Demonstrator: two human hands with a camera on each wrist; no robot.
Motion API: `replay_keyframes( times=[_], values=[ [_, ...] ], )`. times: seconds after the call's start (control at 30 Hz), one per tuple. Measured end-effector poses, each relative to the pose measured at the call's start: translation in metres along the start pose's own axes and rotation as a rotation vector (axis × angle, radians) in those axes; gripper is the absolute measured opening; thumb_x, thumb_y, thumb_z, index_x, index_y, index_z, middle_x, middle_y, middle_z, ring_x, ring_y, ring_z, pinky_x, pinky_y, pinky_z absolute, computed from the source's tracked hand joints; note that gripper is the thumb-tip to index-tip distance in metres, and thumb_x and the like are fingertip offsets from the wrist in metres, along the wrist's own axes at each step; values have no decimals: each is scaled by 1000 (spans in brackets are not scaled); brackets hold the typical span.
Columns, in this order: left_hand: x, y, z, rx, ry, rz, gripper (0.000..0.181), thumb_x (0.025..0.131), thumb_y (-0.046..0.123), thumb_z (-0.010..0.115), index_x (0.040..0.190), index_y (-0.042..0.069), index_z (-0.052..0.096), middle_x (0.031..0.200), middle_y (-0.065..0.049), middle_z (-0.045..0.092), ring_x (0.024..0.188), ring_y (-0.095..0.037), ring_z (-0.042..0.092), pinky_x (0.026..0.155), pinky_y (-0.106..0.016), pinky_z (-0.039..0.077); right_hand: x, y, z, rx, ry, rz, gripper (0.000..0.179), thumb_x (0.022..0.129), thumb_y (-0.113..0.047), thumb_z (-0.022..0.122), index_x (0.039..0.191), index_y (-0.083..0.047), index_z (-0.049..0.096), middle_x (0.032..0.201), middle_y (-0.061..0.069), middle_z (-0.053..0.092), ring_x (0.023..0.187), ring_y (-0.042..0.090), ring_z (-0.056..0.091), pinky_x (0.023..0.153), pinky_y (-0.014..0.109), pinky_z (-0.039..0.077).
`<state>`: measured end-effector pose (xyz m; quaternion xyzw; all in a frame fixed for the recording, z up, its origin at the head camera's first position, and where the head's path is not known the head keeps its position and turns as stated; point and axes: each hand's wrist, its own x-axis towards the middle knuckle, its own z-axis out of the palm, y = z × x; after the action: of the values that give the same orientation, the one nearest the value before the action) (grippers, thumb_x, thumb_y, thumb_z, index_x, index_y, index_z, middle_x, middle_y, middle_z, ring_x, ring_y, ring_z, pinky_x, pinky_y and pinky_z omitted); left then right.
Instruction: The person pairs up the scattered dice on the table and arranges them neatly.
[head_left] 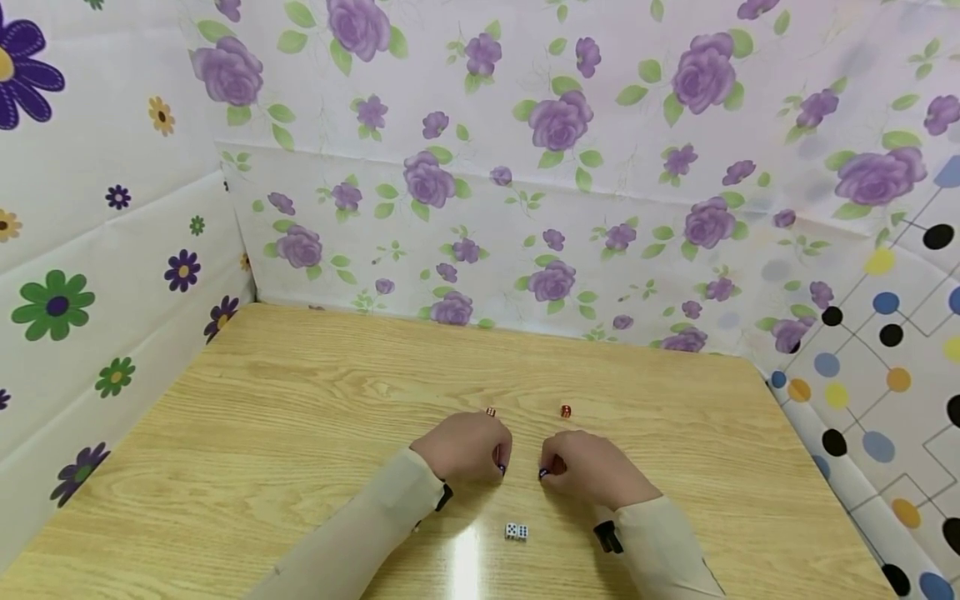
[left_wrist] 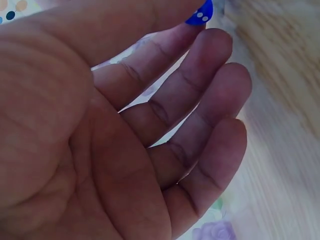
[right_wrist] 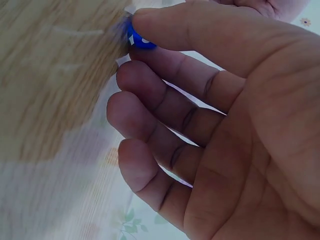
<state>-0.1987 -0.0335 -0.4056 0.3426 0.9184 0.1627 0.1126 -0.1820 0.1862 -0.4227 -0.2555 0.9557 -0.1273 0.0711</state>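
Observation:
My left hand (head_left: 467, 446) pinches a blue die (left_wrist: 201, 14) between thumb and forefinger, low over the wooden table. Facing it across a small gap, my right hand (head_left: 592, 467) pinches another blue die (right_wrist: 141, 39) the same way. White pips show on both blue dice in the wrist views. Nearer to me, two white dice (head_left: 516, 532) sit side by side on the tabletop. Beyond the left hand lies a red die (head_left: 491, 412), partly hidden by that hand. A second red die (head_left: 566, 411) lies just past the right hand.
The wooden table (head_left: 315, 375) spreads out on all sides of the hands. A cloth with purple roses (head_left: 555, 283) hangs along its back edge. Patterned cloths also stand at the left (head_left: 112, 300) and right (head_left: 862, 417) sides.

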Motion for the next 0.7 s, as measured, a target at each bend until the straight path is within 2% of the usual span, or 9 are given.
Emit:
replay_keyframes(
  times=[0.33, 0.7],
  values=[
    [3, -1, 3, 12, 12, 3, 16, 75, 10, 68, 71, 24, 62, 73, 13, 59, 63, -3, 51, 59, -22, 43, 0, -4, -2, -3, 4, 3, 10, 82, -24, 72, 79, -28, 64, 73, -19, 54, 64, 1, 48, 62, 26, 42],
    [3, -3, 5, -10, 10, -8, 17, 76, 10, 67, 70, 25, 61, 67, 15, 54, 59, -4, 48, 56, -23, 42, 0, -6, -2, 15, 0, 14, 8, 83, -24, 71, 81, -26, 64, 73, -18, 54, 62, 2, 48, 61, 26, 42]
  ],
)
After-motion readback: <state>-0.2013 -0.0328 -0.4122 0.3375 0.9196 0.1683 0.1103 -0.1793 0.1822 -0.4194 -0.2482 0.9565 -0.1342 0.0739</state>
